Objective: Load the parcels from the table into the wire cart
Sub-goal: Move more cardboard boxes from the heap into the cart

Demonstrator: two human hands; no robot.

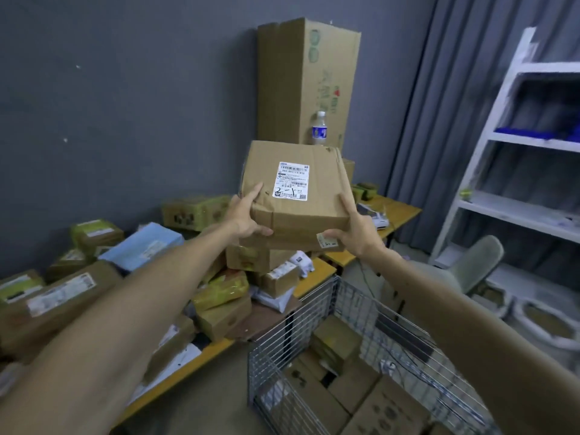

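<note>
Many parcels (pixel 62 296) crowd the tabletop (pixel 398 211) on my left; a tall carton (pixel 301 83) stands upright at its far end against the wall; the cart (pixel 314 312) sits just beside the tabletop, below my arms, with boxes (pixel 335 343) lying inside. I hold one brown box (pixel 323 189) in the air above the pile, label up; my left hand (pixel 243 215) clamps its near left corner and my right hand (pixel 357 227) its near right corner, fingers on top, thumbs on the near face; a bottle (pixel 319 128) stands behind it.
</note>
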